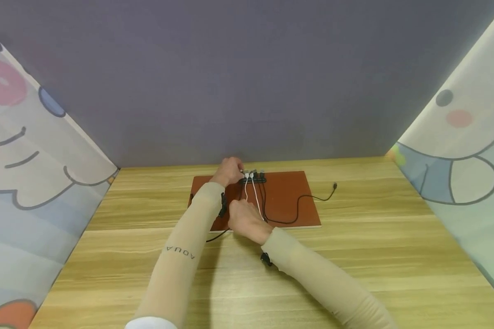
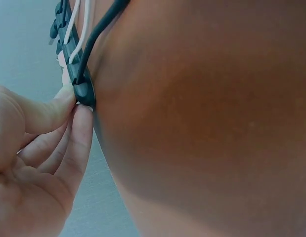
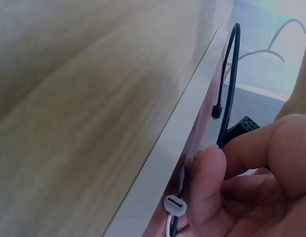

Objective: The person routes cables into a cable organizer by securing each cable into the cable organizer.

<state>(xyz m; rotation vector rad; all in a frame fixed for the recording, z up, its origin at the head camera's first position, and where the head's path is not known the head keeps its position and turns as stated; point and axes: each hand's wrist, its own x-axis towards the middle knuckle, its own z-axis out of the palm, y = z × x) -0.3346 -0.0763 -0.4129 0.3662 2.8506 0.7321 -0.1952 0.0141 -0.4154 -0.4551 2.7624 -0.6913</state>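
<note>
A black cable organizer point(image 1: 253, 181) lies at the back of a reddish-brown board point(image 1: 286, 194), with several black and white cables in its slots. My left hand point(image 1: 229, 170) pinches the organizer's left end, thumb point(image 2: 61, 104) on the back side and a finger at its tip. The plugs behind the thumb are partly hidden. By the board's front edge, my right hand point(image 1: 247, 220) has its thumb and index finger on a black cable point(image 3: 233, 74); the contact itself is partly covered. Beneath that hand hangs a white cable's connector point(image 3: 175, 205).
Another black cable point(image 1: 298, 212) winds across the board's right side, its plug point(image 1: 335, 186) on the wooden table point(image 1: 378, 246). A grey wall point(image 1: 247, 91) rises just behind the board. Printed panels point(image 1: 473, 119) flank both sides.
</note>
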